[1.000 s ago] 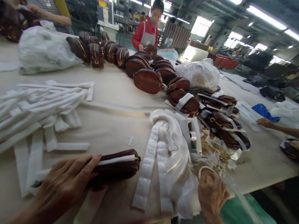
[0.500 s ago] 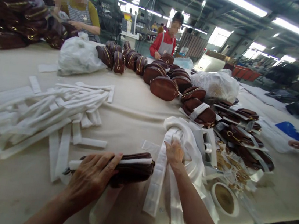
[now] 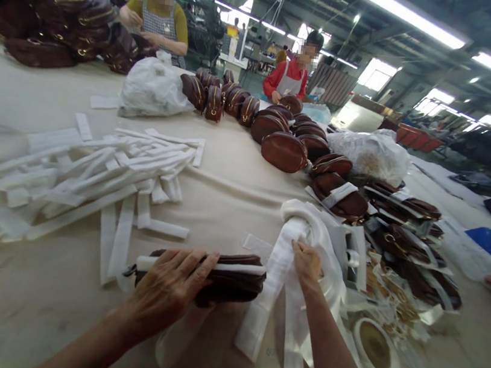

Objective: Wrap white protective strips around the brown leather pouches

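"L hand point(image 3: 175, 275) has what, exactly?"

"Dk brown bag point(image 3: 235, 286), fingers curled over the top. It's at the front of the counter point(image 3: 228, 175), w/ a white strip point(image 3: 242, 269) along its upper side."

"And R hand point(image 3: 306, 262)?"

"Fingers bent in narrow, touching the white bundle point(image 3: 278, 268) just R of the bag. Can't tell if they've a grip."

"What else is nr?"

"White-rimmed roll point(image 3: 376, 347), R of that forearm. Loose strips point(image 3: 90, 186) piled L, approx. mid-counter. Finished-looking bags point(image 3: 284, 152) farther back, incl. one w/ a white band point(image 3: 341, 193)."
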`<state>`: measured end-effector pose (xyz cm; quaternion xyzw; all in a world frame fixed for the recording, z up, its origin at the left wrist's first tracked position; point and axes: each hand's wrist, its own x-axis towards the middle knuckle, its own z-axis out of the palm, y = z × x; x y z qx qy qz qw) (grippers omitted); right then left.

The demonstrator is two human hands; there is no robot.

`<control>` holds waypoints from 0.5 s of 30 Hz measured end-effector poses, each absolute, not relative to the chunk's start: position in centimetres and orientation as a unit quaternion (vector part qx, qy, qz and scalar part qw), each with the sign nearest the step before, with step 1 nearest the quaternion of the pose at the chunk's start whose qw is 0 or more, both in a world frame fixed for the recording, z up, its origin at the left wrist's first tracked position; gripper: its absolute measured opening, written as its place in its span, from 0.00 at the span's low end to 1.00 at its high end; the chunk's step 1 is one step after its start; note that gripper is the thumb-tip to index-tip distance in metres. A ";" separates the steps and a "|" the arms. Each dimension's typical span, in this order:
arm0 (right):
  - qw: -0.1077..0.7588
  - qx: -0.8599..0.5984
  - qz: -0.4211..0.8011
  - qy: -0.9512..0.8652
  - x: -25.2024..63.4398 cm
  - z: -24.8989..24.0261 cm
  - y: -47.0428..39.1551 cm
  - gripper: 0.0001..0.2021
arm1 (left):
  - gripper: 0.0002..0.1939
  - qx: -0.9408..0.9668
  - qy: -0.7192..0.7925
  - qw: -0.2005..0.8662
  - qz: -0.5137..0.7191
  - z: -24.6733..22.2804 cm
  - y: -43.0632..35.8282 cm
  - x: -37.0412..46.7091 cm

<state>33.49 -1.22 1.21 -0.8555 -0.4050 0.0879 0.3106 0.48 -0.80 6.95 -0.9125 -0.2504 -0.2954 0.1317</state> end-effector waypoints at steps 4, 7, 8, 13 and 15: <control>0.381 -0.804 0.113 -0.443 31.7 2.2 -1.8 0.16 | 0.16 -0.911 -0.256 0.124 -0.298 6.9 -0.8 0.5; 0.427 -0.736 0.168 -0.498 29.3 3.6 -1.3 0.17 | 0.16 -0.911 -0.258 0.111 -0.303 7.1 -0.8 0.5; 0.439 -0.710 0.184 -0.519 28.3 4.5 -1.1 0.17 | 0.16 -0.911 -0.259 0.104 -0.302 7.2 -0.8 0.5; 0.448 -0.435 0.194 -0.757 23.2 9.8 -1.0 0.07 | 0.13 -0.905 -0.272 0.067 -0.319 7.3 -0.7 0.4; 0.410 -0.332 0.179 -0.831 22.0 11.2 -1.0 0.10 | 0.13 -0.897 -0.278 0.051 -0.340 7.0 -0.7 0.3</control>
